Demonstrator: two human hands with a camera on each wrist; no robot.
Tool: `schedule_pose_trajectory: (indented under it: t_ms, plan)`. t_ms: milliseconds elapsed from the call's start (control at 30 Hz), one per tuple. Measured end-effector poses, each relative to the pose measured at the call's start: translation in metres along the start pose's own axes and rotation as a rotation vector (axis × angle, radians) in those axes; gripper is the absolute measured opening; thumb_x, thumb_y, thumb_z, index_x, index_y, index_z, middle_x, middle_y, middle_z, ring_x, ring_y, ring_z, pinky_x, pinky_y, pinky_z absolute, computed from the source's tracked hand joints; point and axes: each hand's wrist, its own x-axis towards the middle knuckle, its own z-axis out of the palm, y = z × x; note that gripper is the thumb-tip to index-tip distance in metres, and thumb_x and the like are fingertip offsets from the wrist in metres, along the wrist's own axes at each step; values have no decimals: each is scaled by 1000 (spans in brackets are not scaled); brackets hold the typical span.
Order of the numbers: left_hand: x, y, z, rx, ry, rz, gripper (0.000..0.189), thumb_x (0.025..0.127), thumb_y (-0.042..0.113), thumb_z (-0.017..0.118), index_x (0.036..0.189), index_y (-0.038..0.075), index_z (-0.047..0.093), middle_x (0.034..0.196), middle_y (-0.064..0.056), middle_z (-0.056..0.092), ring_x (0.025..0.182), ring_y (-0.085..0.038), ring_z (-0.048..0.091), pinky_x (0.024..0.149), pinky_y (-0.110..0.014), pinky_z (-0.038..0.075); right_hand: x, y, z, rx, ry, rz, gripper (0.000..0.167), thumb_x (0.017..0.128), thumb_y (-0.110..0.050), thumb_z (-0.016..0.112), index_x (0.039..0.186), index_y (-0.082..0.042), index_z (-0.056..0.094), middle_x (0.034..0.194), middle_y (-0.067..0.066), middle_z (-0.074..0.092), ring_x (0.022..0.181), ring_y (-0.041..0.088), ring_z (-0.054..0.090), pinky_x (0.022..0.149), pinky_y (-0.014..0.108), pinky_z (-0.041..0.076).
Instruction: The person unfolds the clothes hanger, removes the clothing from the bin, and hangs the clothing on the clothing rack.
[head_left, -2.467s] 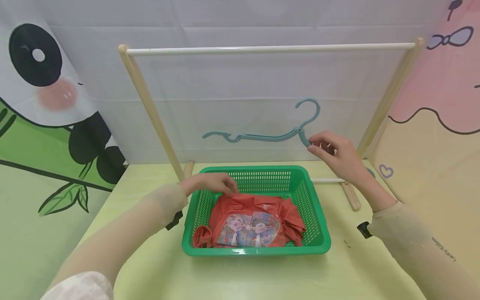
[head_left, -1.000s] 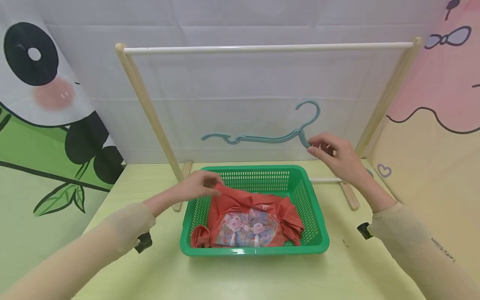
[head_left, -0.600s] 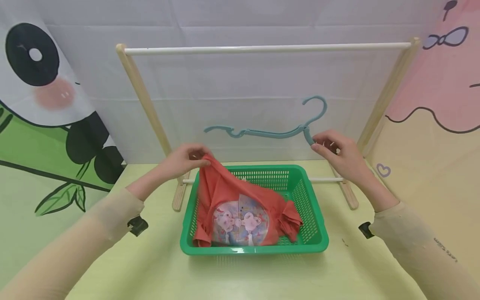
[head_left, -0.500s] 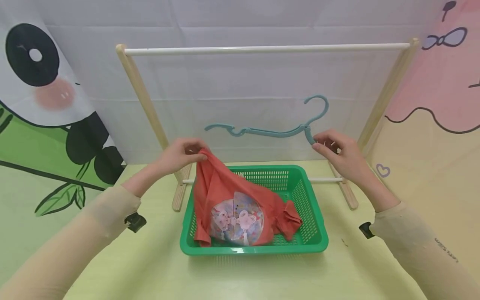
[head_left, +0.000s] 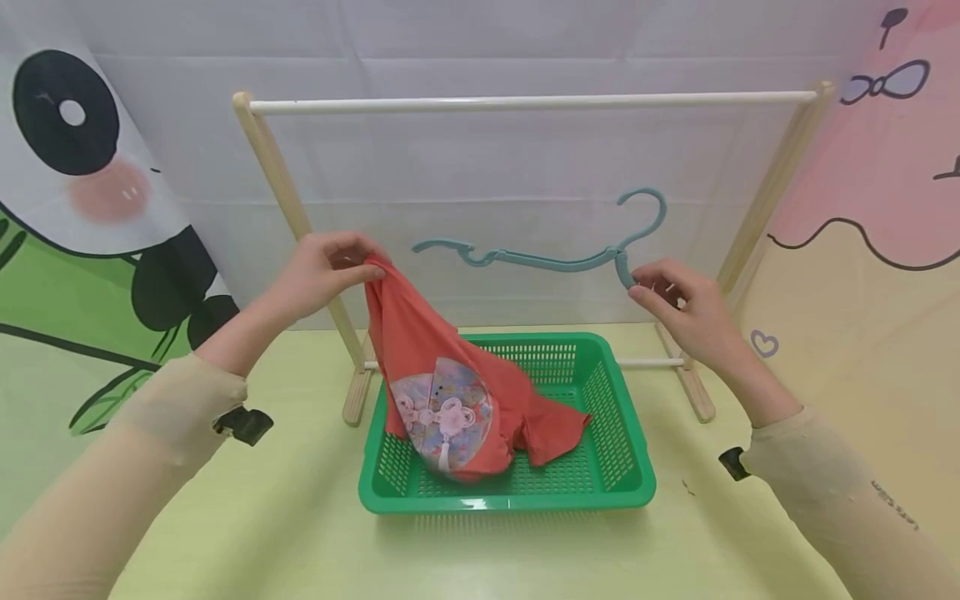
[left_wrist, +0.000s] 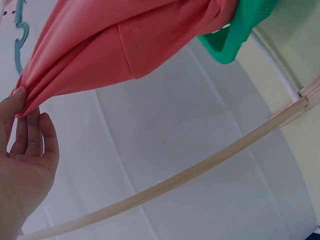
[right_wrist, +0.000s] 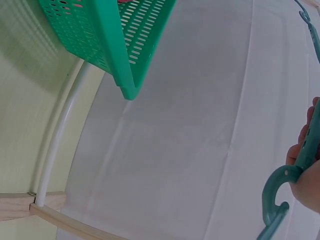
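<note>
Your left grip [head_left: 337,265] pinches one end of the red shirt [head_left: 457,400], draped into the green basket [head_left: 510,503]; likely light, limp, so take shoulders; right grip [head_left: 686,312] pinches the stiff-looking hanger [head_left: 555,265].

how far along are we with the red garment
Done: the blue-green hanger is already in the right hand. In hand: the left hand pinches the red garment, part held up, part within the green basket. Left, probably: getting it onto the hanger, which carries no cloth, then onto the white bar, where nothing hangs.
</note>
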Motion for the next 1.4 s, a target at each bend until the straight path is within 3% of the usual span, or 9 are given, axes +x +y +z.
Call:
schedule_pose_trajectory:
  t_ms: [200, 467, 833, 1100, 1400]
  plan:
    - [-2, 11, -16, -27, 40, 37, 19, 91, 6, 69, 110, 0, 68, 89, 19, 68, 84, -2, 66, 78, -11, 53, -1, 1, 0, -11, -4, 8, 18, 93, -6, 67, 110, -9, 70, 85, -16, 57, 71, 2, 49, 62, 14, 40]
    - [-2, 19, -30, 21, 86, 15, 22, 91, 12, 71, 111, 5, 69, 92, 18, 68, 84, -1, 67, 78, -8, 52, -1, 2, 0, -4, 3, 14, 19, 92, -5, 67, 111, -9, 71, 87, -18, 58, 71, 2, 50, 63, 14, 40]
    - [-3, 3, -11, 74, -12, 17, 20, 92, 14, 70, 112, 11, 69, 95, 12, 68, 90, -2, 64, 81, -10, 51, -2, 6, 3, -23, -28, 17, 17, 94, -8, 67, 110, -9, 70, 87, -19, 59, 71, 2, 51, 63, 13, 41]
    - [-1, -4, 0, 19, -87, 67, 19, 93, 8, 68, 111, 7, 69, 98, 4, 69, 91, -2, 64, 82, -14, 52, -5, 13, 7, -8, -47, -6, 16, 93, -6, 66, 109, -10, 70, 87, -19, 59, 70, 2, 50, 61, 15, 42]
    - [-1, -6, 4, 12, -117, 55, 18, 93, 8, 68, 111, 7, 70, 102, -5, 70, 91, -2, 65, 83, -14, 53, -5, 11, 10, 51, -82, -8, 17, 91, -2, 67, 107, -9, 71, 87, -19, 62, 69, 3, 52, 61, 16, 42]
